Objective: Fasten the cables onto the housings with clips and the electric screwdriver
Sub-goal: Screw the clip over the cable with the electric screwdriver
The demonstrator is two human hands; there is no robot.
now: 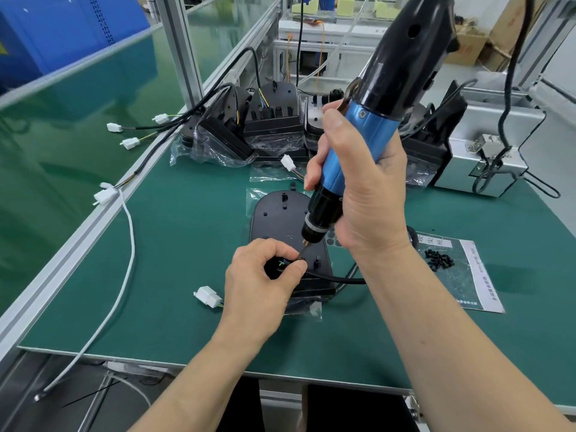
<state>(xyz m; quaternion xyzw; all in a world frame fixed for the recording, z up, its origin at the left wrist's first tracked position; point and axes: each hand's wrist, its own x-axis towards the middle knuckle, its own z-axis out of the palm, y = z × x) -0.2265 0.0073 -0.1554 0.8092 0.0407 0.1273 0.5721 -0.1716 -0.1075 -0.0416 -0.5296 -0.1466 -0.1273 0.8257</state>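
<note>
Black oval housing (280, 219), cable (343, 279) across it

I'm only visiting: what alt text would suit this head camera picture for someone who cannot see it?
A person's right hand holds a blue and black electric screwdriver, bit down on a black housing on a green table, while the left hand pinches a black cable beside the bit. More bagged housings stand behind; screws lie at right.
</note>
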